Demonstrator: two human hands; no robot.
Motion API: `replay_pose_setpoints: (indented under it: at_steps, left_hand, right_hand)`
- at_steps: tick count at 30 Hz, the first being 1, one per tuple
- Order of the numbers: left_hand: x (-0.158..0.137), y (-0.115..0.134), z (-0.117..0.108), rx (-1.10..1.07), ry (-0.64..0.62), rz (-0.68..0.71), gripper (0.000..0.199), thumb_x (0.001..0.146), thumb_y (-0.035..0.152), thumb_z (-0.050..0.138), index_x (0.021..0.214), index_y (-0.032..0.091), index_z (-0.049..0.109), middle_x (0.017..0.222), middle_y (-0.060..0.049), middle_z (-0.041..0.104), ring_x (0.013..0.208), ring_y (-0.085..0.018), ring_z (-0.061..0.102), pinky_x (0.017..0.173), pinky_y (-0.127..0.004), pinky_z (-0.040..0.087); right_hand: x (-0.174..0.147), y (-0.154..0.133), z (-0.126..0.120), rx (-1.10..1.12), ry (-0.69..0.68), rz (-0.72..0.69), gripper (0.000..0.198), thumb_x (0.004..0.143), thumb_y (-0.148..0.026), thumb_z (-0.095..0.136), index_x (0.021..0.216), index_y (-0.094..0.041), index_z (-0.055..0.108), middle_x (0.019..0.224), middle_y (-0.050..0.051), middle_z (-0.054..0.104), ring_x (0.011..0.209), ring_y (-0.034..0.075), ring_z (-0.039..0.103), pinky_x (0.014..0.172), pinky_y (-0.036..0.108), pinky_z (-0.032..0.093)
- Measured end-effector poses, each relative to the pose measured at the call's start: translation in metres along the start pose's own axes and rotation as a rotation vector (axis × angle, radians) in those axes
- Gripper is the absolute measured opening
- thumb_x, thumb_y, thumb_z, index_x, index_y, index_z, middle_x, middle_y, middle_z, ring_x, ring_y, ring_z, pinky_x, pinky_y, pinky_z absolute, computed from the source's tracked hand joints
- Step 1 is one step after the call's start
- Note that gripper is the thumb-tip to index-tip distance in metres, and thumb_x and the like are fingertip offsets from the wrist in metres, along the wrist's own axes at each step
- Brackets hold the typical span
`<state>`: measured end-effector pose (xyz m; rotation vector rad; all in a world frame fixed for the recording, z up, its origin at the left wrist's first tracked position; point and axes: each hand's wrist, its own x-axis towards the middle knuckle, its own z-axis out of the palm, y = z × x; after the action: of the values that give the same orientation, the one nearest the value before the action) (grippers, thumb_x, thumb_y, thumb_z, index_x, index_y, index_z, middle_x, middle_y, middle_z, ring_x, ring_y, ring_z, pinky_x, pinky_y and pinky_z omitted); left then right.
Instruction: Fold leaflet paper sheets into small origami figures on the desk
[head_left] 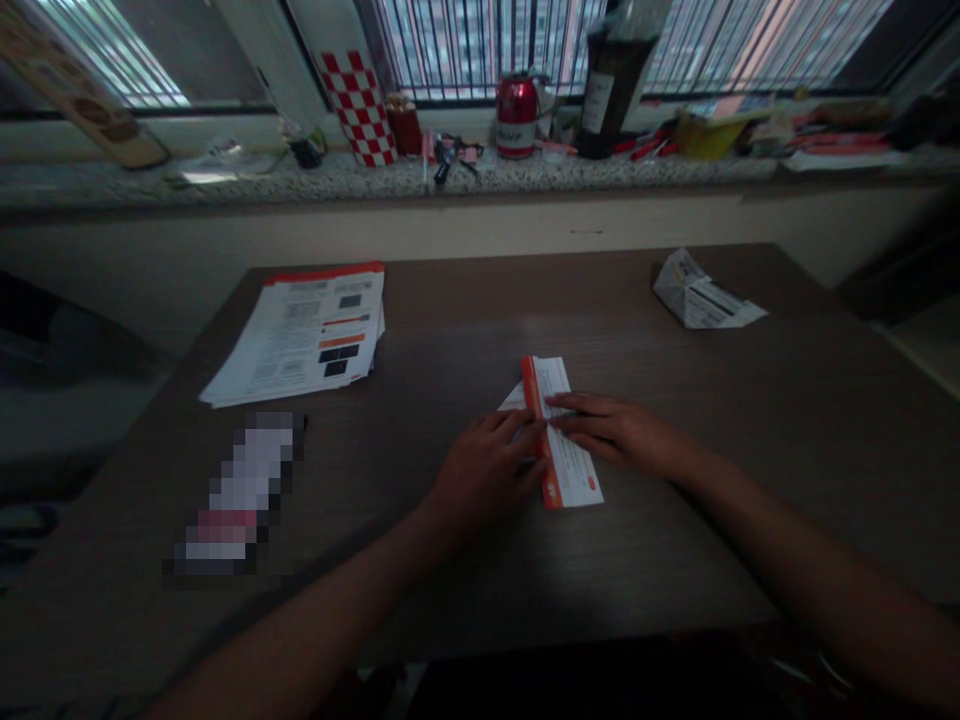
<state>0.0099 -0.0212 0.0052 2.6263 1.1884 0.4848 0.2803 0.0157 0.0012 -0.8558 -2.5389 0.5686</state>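
Observation:
A printed sheet of paper (576, 470), folded into a narrow strip with an orange-red band along its left edge, lies on the brown table (450, 320). My left hand (491, 465) rests over the band side, fingers bent and reaching onto the paper; part of the sheet is hidden beneath it. From the right, my right hand (611, 430) lays its stretched fingers across the strip's middle. A pale corner of paper sticks out at the strip's upper left. The fingertips of both hands are close together there.
At the back left is a stack of printed sheets (315, 335), with a blurred-out phone-like object (244, 490) nearer me. A folded paper piece (709, 295) stands at the back right. A red can (516, 118) and a dark bottle (611, 95) stand on the windowsill (360, 183).

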Motion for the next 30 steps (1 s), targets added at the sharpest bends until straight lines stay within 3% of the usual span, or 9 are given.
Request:
replay_pose_setpoints:
  at_steps: [12, 22, 30]
  left_hand:
    - [0.0, -0.001, 0.002, -0.008, 0.004, -0.01, 0.048, 0.102, 0.036, 0.064, 0.148, 0.02, 0.057, 0.145, -0.01, 0.065, 0.128, -0.031, 0.06, 0.11, -0.052, 0.05]
    - [-0.001, -0.001, 0.003, -0.015, 0.001, -0.002, 0.046, 0.105, 0.038, 0.059, 0.149, 0.024, 0.057, 0.145, -0.01, 0.064, 0.13, -0.031, 0.059, 0.11, -0.053, 0.049]
    - [0.0, 0.001, 0.0, -0.027, -0.017, -0.011, 0.044, 0.103, 0.034, 0.063, 0.146, 0.024, 0.06, 0.152, -0.01, 0.059, 0.132, -0.031, 0.057, 0.112, -0.053, 0.048]
  right_hand:
    - [0.001, 0.004, 0.007, 0.095, 0.058, 0.06, 0.031, 0.107, -0.026, 0.056, 0.135, -0.029, 0.07, 0.148, 0.007, 0.065, 0.137, 0.025, 0.062, 0.116, 0.05, 0.051]
    - [0.024, -0.003, 0.014, 0.072, 0.211, 0.194, 0.007, 0.1, -0.025, 0.067, 0.103, -0.024, 0.073, 0.114, 0.008, 0.075, 0.105, 0.024, 0.072, 0.093, 0.041, 0.059]
    - [0.036, -0.002, 0.009, 0.033, 0.202, 0.203, 0.005, 0.097, -0.02, 0.069, 0.094, -0.022, 0.072, 0.107, 0.008, 0.073, 0.096, 0.023, 0.071, 0.086, 0.037, 0.058]
